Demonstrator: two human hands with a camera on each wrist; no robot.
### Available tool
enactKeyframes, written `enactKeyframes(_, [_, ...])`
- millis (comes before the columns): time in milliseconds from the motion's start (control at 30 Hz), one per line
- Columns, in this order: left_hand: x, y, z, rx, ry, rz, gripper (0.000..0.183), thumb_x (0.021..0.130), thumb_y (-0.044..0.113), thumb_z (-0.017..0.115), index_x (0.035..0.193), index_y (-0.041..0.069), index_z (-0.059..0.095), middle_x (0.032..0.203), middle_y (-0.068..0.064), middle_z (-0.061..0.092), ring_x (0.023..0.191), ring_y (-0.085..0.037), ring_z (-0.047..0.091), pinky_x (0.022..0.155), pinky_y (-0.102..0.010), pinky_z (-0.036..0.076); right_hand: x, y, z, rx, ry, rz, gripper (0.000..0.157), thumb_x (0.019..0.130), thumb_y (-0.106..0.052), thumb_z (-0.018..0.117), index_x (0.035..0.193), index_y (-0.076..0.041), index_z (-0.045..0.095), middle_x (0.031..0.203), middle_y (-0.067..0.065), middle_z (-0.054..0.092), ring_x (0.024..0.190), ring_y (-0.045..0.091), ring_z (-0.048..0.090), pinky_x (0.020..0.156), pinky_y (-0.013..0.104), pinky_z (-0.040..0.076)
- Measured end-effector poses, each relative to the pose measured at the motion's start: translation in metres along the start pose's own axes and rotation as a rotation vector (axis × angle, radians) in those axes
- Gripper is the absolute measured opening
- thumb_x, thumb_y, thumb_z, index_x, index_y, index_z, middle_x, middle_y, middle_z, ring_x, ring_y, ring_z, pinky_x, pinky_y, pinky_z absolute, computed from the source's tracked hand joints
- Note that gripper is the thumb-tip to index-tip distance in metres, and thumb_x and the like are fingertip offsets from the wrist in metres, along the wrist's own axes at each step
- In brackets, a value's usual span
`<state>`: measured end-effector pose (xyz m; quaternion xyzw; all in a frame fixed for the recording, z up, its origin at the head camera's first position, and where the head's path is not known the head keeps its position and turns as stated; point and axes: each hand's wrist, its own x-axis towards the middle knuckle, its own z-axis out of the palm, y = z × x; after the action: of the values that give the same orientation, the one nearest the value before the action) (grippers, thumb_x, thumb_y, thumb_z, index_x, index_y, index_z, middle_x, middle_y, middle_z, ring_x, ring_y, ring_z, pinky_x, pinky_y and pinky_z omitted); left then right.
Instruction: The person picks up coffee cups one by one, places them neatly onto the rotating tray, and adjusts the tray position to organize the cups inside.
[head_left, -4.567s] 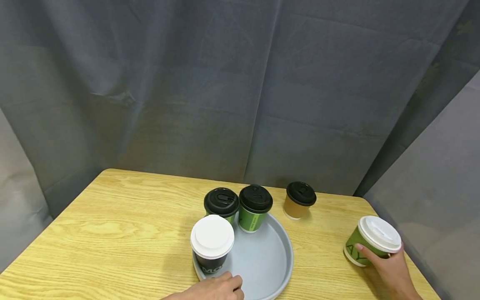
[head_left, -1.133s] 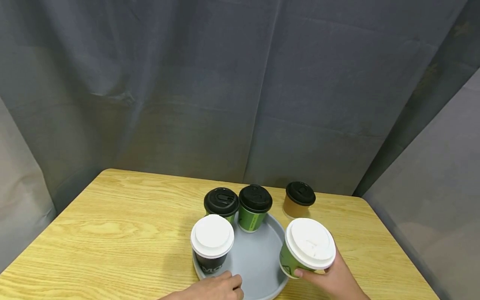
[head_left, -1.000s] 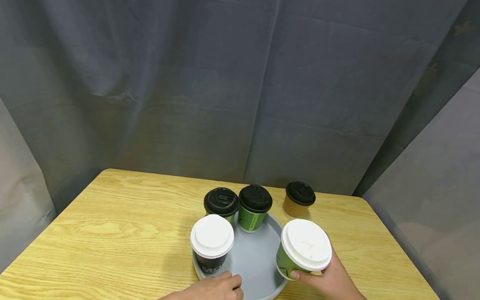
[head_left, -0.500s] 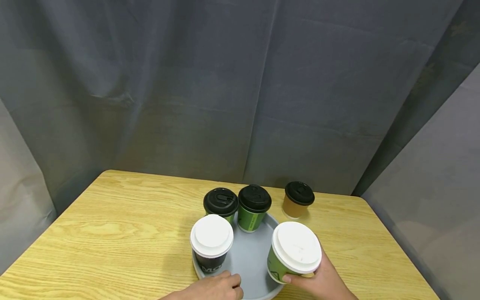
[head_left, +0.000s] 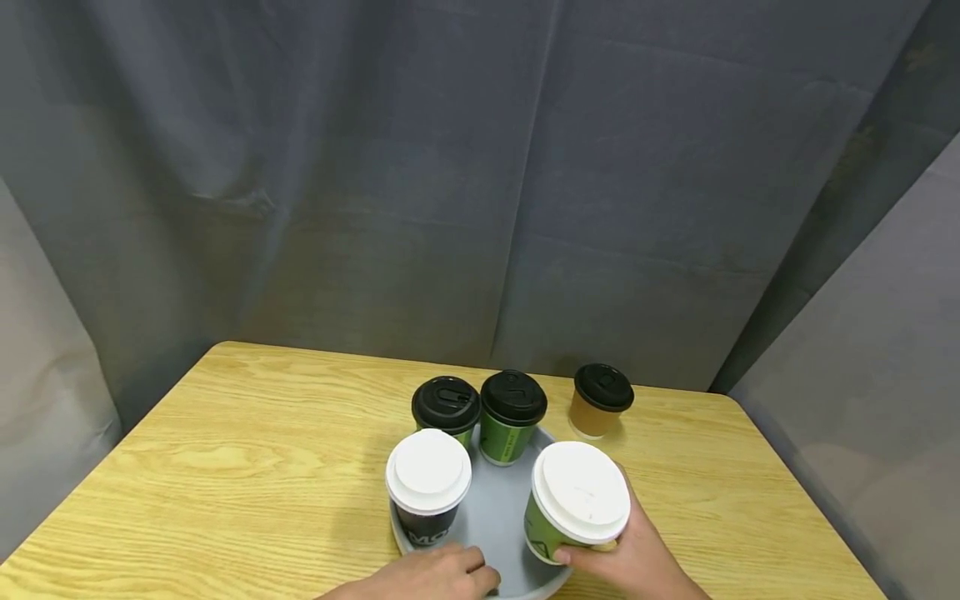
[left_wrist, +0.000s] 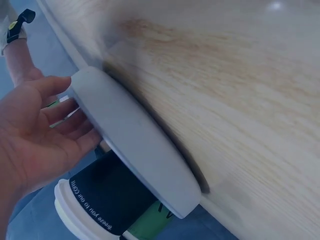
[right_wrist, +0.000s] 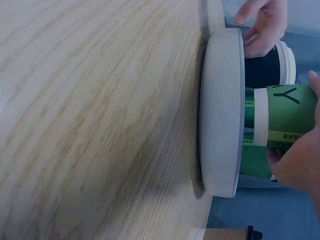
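My right hand (head_left: pixel 630 554) grips a green paper coffee cup (head_left: pixel 581 492) with a white lid, thumb at the front. In the right wrist view its base (right_wrist: pixel 261 117) is at about the level of the rim of the round grey tray (head_left: pixel 498 517), over the tray's right part. My left hand (head_left: pixel 435 575) holds the tray's near rim, its fingers (left_wrist: pixel 75 122) curled over the inside. A dark cup (head_left: pixel 427 483) with a white lid stands on the tray's left side. Behind it are two green cups, left (head_left: pixel 446 408) and right (head_left: pixel 512 417), with black lids.
A brown cup (head_left: pixel 597 404) with a black lid stands on the wooden table (head_left: pixel 262 467), behind and right of the tray. Grey cloth (head_left: pixel 375 183) hangs behind the table, and lighter panels flank it on both sides.
My right hand has carried the white-lidded green cup from the table's right side leftwards over the tray, slowing lately. My left hand stays at the rim; the other cups have not moved.
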<state>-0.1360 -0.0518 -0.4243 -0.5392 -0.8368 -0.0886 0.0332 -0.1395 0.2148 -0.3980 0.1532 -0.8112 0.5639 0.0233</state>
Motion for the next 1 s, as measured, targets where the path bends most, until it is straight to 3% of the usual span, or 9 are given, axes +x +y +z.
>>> enactKeyframes(300, [-0.007,0.012,-0.025,-0.067,0.132,-0.005,0.032,0.099,0.035,0.063,0.122,0.013,0.066,0.108,0.008,0.059,0.091,0.004,0.051,0.069,-0.005,0.04,0.004,0.004,0.005,0.03,-0.032,-0.024,0.091,0.071,-0.001,0.088,0.143,-0.01,0.034,0.135,0.012,0.052,0.116,0.019,0.055,0.099,0.027,0.042])
enactKeyframes(533, [-0.008,0.019,-0.043,0.016,0.291,0.046,0.035,0.095,0.017,0.071,0.128,0.012,0.061,0.117,0.004,0.06,0.101,-0.001,0.056,0.081,-0.007,0.044,0.006,0.004,0.009,0.049,-0.041,0.005,0.093,0.071,-0.004,0.089,0.145,-0.013,0.034,0.136,0.009,0.051,0.118,0.021,0.054,0.1,0.028,0.042])
enactKeyframes(800, [-0.011,0.021,-0.047,-0.043,0.438,0.099,0.031,0.089,0.005,0.072,0.119,0.011,0.065,0.111,0.004,0.061,0.096,-0.001,0.057,0.082,-0.006,0.043,0.007,0.011,0.016,0.02,-0.069,-0.063,0.095,0.068,-0.005,0.091,0.144,-0.011,0.034,0.136,0.011,0.051,0.115,0.02,0.055,0.098,0.029,0.044])
enactKeyframes(1000, [-0.009,0.023,-0.048,0.052,0.637,0.091,0.03,0.096,0.008,0.051,0.123,0.012,0.063,0.118,0.002,0.06,0.097,-0.005,0.059,0.081,-0.009,0.046,0.008,0.014,0.022,0.041,-0.086,-0.051,0.096,0.068,-0.005,0.092,0.144,-0.01,0.034,0.138,0.011,0.049,0.116,0.019,0.055,0.097,0.029,0.045])
